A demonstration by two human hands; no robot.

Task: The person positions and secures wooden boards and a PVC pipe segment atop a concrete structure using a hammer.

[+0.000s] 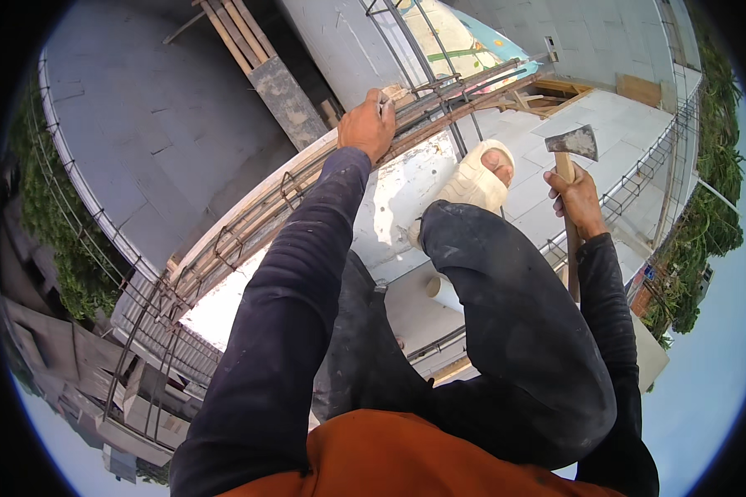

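Observation:
My right hand (578, 199) is closed round the wooden handle of a hatchet (574, 143), just below its worn steel head. The hatchet stands roughly upright beside my bent knee, blade at the top. Further left and ahead, my left hand (367, 126) curls over the long wooden board (311, 157) that edges the beam form. Its fingertips are partly hidden on the far side. Bundled steel reinforcing bars (427, 116) run right alongside that hand. A cream slip-on shoe (472, 178) on my foot rests on the pale, splattered panel below.
Beyond the board, a grey panel deck (174, 116) lies at a lower level, with an opening crossed by planks (286, 95). Upright rebar (414, 41) rises ahead near a colourful sheet (472, 41). A white pipe (445, 291) lies under my leg. Rebar cages line the right edge.

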